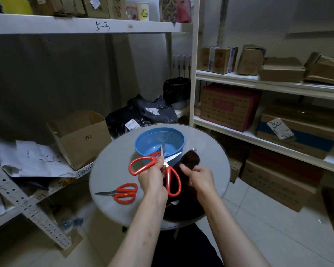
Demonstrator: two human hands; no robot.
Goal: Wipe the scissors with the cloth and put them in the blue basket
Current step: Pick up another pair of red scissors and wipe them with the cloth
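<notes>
My left hand (152, 178) grips a pair of red-handled scissors (143, 165) near the pivot, blades spread open and pointing toward the blue basket (174, 134). My right hand (199, 177) holds a dark brown cloth (190, 158) just right of the scissors. The cloth drapes down over the round grey table (112, 170). Part of another red-handled pair shows inside the basket (155, 154). A third pair of red scissors (122, 192) lies shut on the table to the left of my left hand.
An open cardboard box (79, 135) sits on the low shelf to the left, with papers (33, 158) beside it. Dark plastic bags (143, 112) lie behind the table. White shelving with cardboard boxes (229, 106) stands to the right.
</notes>
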